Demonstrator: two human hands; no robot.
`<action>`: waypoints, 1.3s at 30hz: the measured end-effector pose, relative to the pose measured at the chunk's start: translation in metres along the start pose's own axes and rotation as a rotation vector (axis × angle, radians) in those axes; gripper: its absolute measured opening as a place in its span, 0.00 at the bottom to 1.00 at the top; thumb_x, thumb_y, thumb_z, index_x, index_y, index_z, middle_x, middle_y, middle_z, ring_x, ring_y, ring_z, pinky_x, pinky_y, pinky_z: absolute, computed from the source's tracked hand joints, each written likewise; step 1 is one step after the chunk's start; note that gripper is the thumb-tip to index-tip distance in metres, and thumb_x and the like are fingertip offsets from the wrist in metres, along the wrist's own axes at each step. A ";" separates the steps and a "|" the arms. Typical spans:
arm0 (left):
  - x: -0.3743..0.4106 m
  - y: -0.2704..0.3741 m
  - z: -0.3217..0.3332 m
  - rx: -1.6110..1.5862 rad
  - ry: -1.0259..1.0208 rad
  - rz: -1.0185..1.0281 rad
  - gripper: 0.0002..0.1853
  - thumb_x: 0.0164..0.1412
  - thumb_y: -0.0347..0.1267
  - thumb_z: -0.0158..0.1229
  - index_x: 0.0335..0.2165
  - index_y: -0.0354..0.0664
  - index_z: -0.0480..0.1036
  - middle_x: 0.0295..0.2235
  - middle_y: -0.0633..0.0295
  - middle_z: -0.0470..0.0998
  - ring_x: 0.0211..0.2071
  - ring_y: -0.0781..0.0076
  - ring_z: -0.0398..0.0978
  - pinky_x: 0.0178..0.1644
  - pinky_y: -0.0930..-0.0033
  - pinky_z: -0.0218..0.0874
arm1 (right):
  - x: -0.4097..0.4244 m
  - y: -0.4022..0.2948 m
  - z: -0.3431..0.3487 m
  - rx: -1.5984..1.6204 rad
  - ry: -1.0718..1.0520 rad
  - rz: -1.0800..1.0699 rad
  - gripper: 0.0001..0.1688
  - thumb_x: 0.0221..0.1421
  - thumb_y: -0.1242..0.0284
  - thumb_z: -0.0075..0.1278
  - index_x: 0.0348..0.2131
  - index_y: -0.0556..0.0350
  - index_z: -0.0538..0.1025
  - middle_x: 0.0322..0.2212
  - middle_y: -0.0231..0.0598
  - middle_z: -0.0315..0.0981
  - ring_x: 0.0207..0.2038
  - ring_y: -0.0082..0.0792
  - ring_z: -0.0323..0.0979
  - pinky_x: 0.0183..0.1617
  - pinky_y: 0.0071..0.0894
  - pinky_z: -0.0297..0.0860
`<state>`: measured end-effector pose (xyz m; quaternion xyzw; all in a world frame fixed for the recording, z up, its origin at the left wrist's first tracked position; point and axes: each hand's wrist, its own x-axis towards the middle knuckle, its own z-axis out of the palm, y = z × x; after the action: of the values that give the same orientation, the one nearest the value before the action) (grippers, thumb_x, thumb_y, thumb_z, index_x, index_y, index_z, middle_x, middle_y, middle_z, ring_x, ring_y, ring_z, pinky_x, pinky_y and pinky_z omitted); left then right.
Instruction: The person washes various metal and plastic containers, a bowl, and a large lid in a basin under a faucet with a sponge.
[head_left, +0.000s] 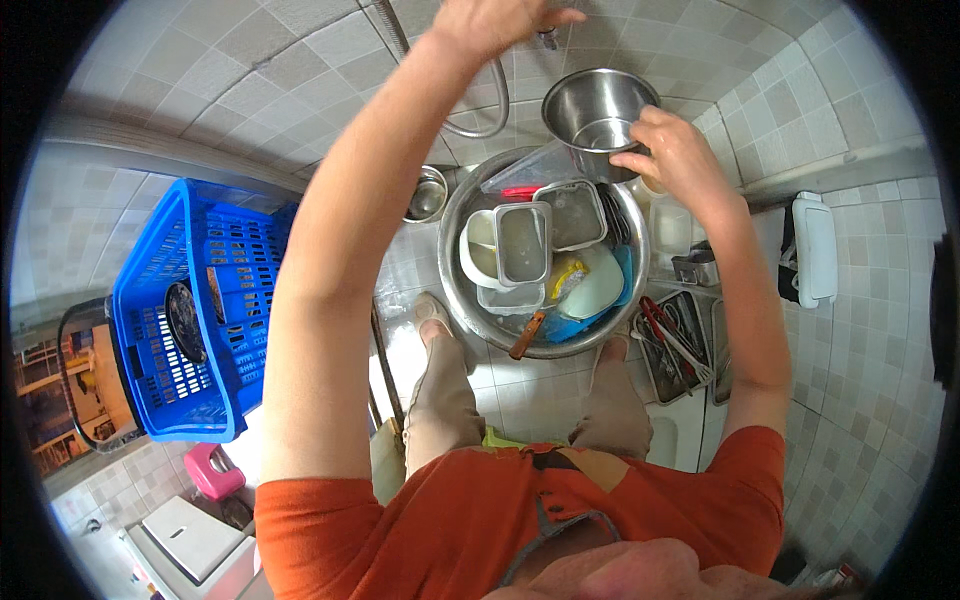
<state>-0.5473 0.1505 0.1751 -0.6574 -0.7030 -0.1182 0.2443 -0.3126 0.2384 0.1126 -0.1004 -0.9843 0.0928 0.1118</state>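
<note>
My right hand (664, 154) grips the rim of a deep stainless steel pot (600, 112), tilted so its inside shows. At the top edge my left hand (491, 22) reaches up beside a small metal tap (549, 37) on the tiled wall; its fingers are partly cut off, and whether it touches the tap I cannot tell. Below the pot stands a large round metal basin (455, 300). It holds rectangular containers (523, 244) with cloudy water, a pale green bowl (596, 289), a yellow scrubber (568, 279), a blue item (570, 328) and a wooden-handled utensil (527, 336).
A blue plastic basket (195, 315) is at the left. Right of the basin lie a tray of utensils (675, 345) and a small metal container (696, 268). A metal bowl (427, 193) and a flexible metal hose (501, 97) are near the wall.
</note>
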 end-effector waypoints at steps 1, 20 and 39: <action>0.006 -0.011 0.004 0.100 -0.027 0.093 0.25 0.56 0.52 0.46 0.26 0.42 0.76 0.34 0.52 0.72 0.34 0.56 0.75 0.34 0.63 0.68 | 0.003 -0.002 0.000 -0.034 0.008 -0.019 0.20 0.42 0.62 0.58 0.23 0.65 0.73 0.24 0.44 0.65 0.28 0.43 0.68 0.31 0.39 0.65; -0.023 0.040 0.014 -0.382 0.500 -0.218 0.13 0.56 0.36 0.54 0.38 0.40 0.72 0.41 0.51 0.71 0.35 0.53 0.74 0.35 0.60 0.67 | 0.007 0.001 0.009 0.120 -0.003 -0.120 0.19 0.42 0.64 0.58 0.22 0.64 0.71 0.23 0.42 0.64 0.27 0.42 0.66 0.32 0.39 0.64; -0.064 -0.009 0.059 -0.495 -0.219 -0.385 0.21 0.48 0.31 0.50 0.42 0.34 0.71 0.34 0.45 0.76 0.36 0.53 0.76 0.41 0.61 0.66 | 0.081 0.044 0.090 -0.266 -0.050 -0.335 0.25 0.35 0.78 0.57 0.39 0.51 0.73 0.49 0.35 0.63 0.39 0.43 0.67 0.46 0.36 0.66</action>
<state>-0.5666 0.1230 0.0948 -0.5606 -0.7864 -0.2580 -0.0267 -0.4031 0.2844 0.0333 0.0529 -0.9933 -0.0552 0.0868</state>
